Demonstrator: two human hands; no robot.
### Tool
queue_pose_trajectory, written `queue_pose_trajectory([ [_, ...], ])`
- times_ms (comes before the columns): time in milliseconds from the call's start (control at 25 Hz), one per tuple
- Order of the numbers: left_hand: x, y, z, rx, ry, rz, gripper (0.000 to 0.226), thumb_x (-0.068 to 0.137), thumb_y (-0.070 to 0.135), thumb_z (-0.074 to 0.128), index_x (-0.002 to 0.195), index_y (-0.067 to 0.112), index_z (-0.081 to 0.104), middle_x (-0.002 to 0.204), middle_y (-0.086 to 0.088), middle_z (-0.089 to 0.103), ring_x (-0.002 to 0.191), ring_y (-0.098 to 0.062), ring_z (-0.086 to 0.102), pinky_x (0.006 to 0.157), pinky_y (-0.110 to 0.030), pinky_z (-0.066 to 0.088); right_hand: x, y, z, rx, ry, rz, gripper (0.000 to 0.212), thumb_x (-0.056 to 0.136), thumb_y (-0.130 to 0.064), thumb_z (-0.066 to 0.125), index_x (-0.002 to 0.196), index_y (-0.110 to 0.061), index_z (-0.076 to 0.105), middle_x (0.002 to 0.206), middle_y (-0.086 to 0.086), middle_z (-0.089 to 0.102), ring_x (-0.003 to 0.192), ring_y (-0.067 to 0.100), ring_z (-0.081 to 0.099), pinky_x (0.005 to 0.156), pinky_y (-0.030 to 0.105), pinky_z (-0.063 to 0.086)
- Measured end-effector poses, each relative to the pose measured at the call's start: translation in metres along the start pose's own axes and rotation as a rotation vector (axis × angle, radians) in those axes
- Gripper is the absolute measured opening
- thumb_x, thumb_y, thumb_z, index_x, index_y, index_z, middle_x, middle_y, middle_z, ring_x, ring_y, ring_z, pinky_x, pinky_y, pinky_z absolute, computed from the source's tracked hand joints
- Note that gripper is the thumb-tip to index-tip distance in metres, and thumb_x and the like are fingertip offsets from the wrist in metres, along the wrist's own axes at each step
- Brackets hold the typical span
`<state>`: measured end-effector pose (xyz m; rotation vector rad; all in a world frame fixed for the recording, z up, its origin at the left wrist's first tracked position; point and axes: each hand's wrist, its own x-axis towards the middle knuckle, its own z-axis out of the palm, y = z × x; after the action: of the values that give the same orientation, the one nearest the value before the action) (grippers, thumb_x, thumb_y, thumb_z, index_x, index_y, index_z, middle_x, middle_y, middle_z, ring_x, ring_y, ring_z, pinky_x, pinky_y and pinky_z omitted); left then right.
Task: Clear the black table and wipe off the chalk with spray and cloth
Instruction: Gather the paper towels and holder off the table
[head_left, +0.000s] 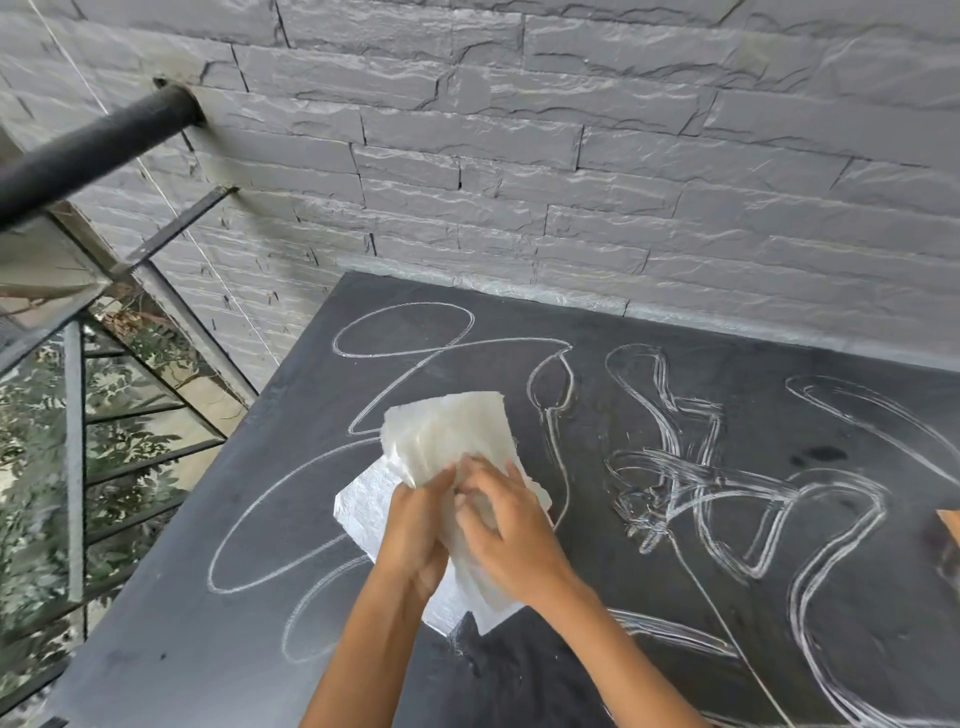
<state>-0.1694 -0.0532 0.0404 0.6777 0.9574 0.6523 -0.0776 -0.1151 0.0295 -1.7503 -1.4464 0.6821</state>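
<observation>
The black table (197, 613) fills the lower frame and carries white chalk loops (405, 332) on the left and smeared chalk scribbles (691, 467) on the right. A white paper cloth (447, 426) hangs above the table's middle. My left hand (415, 525) and my right hand (514, 530) both grip the cloth's lower part, side by side, with the fingers bunching it. The cloth's lower corner (493, 613) trails below my wrists. No spray bottle is in view.
A grey stone-brick wall (571, 156) backs the table. A black metal railing (88, 140) and a glass balustrade (78, 441) run along the left, with foliage below. A tan object (948, 525) pokes in at the right edge of the table.
</observation>
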Motion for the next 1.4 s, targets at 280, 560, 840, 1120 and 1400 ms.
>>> queue_pose_trajectory([
  [280, -0.022, 0.021, -0.052, -0.098, 0.164, 0.088, 0.018, 0.092, 0.011, 0.047, 0.098, 0.010, 0.064, 0.088, -0.004, 0.076, 0.081, -0.021, 0.072, 0.068, -0.038, 0.053, 0.035, 0.063, -0.011, -0.151, 0.299, 0.360, 0.017, 0.088, -0.014, 0.059, 0.097, 0.000, 0.064, 0.103, 0.015, 0.064, 0.103, 0.031, 0.056, 0.088, 0.033, 0.039],
  [560, -0.043, 0.020, -0.086, -0.196, 0.264, 0.091, 0.019, 0.093, 0.011, 0.046, 0.102, 0.007, 0.062, 0.086, -0.004, 0.076, 0.080, -0.018, 0.072, 0.065, -0.035, 0.052, 0.057, 0.085, 0.021, -0.396, 0.054, 0.587, 0.027, 0.082, -0.023, 0.069, 0.097, -0.003, 0.059, 0.101, 0.014, 0.063, 0.098, 0.033, 0.059, 0.079, 0.035, 0.042],
  [840, -0.048, 0.019, -0.081, -0.222, 0.220, 0.082, 0.020, 0.093, 0.013, 0.045, 0.102, 0.006, 0.062, 0.089, -0.007, 0.075, 0.082, -0.022, 0.072, 0.070, -0.038, 0.054, 0.064, 0.048, -0.018, 0.438, 0.440, 0.535, 0.020, 0.074, -0.008, 0.064, 0.060, -0.013, 0.051, 0.055, -0.002, 0.041, 0.054, 0.015, 0.037, 0.041, 0.022, 0.028],
  [1120, -0.039, 0.020, -0.044, -0.131, 0.040, 0.008, 0.029, 0.096, 0.023, 0.042, 0.109, 0.005, 0.060, 0.087, -0.008, 0.075, 0.080, -0.021, 0.072, 0.060, -0.030, 0.057, 0.014, -0.041, -0.037, 0.033, 0.063, -0.095, 0.049, 0.079, -0.013, 0.063, 0.127, -0.015, 0.055, 0.109, -0.007, 0.064, 0.100, -0.003, 0.056, 0.087, 0.011, 0.043],
  [1400, -0.040, 0.027, 0.015, 0.110, -0.224, -0.049, 0.049, 0.087, 0.054, 0.049, 0.089, 0.012, 0.076, 0.097, -0.007, 0.074, 0.091, -0.016, 0.070, 0.068, -0.026, 0.056, -0.037, -0.040, -0.029, -0.187, -0.001, -0.212, 0.031, 0.086, -0.022, 0.055, 0.112, -0.005, 0.052, 0.144, 0.006, 0.042, 0.138, 0.013, 0.029, 0.115, 0.031, 0.021],
])
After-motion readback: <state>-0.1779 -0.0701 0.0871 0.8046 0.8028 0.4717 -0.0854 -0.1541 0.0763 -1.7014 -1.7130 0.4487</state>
